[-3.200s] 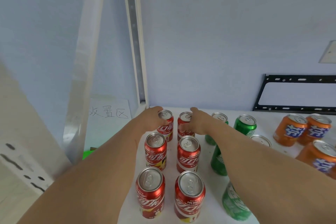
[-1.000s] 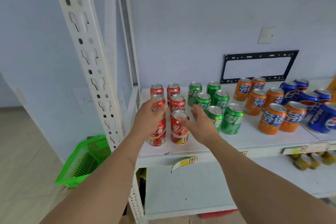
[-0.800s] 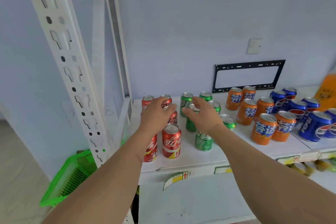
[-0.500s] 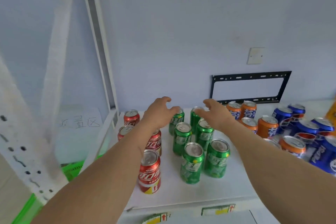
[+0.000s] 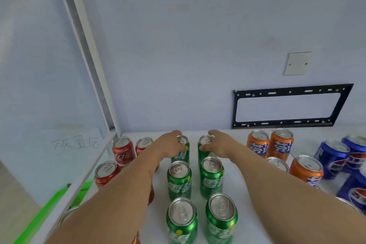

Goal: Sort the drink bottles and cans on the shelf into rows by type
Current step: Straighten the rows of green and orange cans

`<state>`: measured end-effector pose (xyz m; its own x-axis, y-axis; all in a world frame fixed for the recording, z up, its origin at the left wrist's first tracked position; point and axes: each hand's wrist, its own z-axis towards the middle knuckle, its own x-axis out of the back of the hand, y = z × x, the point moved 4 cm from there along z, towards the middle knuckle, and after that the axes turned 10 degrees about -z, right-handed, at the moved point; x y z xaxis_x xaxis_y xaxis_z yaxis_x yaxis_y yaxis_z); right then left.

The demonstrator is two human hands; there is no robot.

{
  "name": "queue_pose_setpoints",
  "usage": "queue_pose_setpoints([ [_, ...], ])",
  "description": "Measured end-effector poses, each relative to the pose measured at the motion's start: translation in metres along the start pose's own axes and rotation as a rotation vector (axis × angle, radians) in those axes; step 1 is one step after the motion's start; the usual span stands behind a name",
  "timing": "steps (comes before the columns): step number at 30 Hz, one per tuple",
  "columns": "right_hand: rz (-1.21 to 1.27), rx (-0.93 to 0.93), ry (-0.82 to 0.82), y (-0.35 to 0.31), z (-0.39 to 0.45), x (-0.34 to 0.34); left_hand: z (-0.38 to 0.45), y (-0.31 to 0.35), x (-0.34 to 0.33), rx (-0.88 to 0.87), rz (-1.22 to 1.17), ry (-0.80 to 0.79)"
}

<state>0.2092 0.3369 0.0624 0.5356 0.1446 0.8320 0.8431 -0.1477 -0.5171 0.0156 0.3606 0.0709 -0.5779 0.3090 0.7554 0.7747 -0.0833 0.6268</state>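
Currently on the white shelf [image 5: 249,200]: four colour groups of upright cans, left to right.

Red cans [image 5: 122,149]: far left, in two columns, several partly hidden by the left forearm.

Green cans [image 5: 179,179]: centre, two columns of three running near to far. Left hand [image 5: 170,144] is wrapped around the far left green can [image 5: 181,151], fingers closed on its side, thumb by its top. Right hand [image 5: 219,145] is wrapped likewise around the far right green can [image 5: 205,149]. The two held cans stand side by side with a narrow gap between them, near the back wall.

Orange cans [image 5: 279,144]: right of the green group, two at the far edge touching each other, others nearer, partly behind the right forearm.

Blue cans [image 5: 332,155]: far right, running out of view.

Other items: black metal bracket [image 5: 291,105] and a white wall plate [image 5: 297,63] on the wall behind; white shelf upright [image 5: 87,49] at far left; handwritten paper sign [image 5: 75,142] and a green basket [image 5: 59,204] beyond the shelf's left edge.
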Motion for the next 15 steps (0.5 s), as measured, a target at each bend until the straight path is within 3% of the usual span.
queue_pose_setpoints([
  [9, -0.156, -0.086, 0.048, -0.007, 0.001, -0.005, 0.008, -0.003, -0.002, -0.012, -0.065, -0.023],
  [15, -0.014, -0.124, 0.044, -0.014, -0.020, 0.001, -0.008, 0.002, -0.004, 0.019, -0.061, -0.005],
])
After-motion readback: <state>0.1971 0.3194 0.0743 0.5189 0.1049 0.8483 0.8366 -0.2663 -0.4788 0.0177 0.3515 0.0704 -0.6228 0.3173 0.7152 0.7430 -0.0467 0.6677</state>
